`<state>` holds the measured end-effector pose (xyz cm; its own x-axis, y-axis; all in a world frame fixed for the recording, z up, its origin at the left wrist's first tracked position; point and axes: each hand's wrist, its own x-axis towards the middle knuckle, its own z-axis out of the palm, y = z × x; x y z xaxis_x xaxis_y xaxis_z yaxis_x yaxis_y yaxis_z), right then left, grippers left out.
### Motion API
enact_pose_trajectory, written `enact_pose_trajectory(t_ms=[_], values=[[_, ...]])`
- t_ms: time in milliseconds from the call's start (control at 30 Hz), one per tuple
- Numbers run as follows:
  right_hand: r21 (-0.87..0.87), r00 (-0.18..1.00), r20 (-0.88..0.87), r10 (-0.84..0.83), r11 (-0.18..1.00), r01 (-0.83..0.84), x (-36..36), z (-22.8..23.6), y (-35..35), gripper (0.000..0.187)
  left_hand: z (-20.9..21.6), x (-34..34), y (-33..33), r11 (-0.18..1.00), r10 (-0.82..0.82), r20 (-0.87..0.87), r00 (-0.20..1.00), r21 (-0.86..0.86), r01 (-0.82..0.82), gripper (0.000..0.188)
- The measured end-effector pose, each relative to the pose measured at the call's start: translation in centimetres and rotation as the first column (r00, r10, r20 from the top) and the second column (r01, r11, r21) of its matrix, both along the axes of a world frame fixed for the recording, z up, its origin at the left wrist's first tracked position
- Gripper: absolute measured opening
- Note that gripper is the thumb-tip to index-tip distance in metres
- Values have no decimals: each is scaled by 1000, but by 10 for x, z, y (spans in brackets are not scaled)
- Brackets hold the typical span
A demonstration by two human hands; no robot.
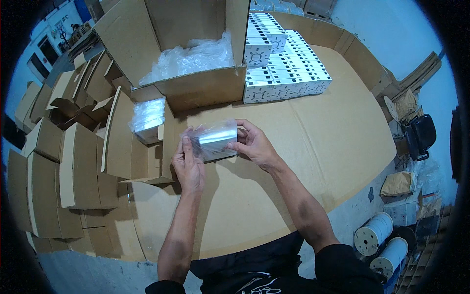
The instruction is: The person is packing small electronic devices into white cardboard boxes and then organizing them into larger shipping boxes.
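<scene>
Between both hands, above the cardboard-covered table, is a small white box in a clear plastic bag [215, 139]. My left hand [190, 164] grips the bag's left end, thumb up along it. At the other end, my right hand [254, 146] pinches the box between thumb and fingers. Just left of my left hand stands an open cardboard carton [122, 149]. Inside that carton, toward its far end, sits a plastic-wrapped white box [149, 120].
Behind my hands, a large open carton [205, 90] holds clear plastic bags [196, 56]. Stacked white printed boxes [289, 81] stand to its right. Several open cartons [78, 166] crowd the left side. Cable spools [374, 232] and a black chair [420, 137] are beyond the table's right edge.
</scene>
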<state>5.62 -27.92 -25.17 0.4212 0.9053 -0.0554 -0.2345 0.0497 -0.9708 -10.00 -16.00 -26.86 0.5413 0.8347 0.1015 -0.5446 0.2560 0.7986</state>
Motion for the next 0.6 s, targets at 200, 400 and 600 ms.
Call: enact_pose_trajectory(t_ms=[200, 400, 600], values=[[78, 1000, 26, -16, 997, 14, 1, 2, -1, 56, 5, -1, 2, 999, -36, 17, 999, 2, 36, 42], [27, 990, 139, 28, 999, -32, 4, 12, -9, 53, 16, -4, -3, 911, -40, -400, 916, 361, 198, 54], [24, 994, 111, -12, 1000, 9, 2, 10, -9, 40, 8, -6, 5, 938, -79, -451, 889, 269, 219, 32]])
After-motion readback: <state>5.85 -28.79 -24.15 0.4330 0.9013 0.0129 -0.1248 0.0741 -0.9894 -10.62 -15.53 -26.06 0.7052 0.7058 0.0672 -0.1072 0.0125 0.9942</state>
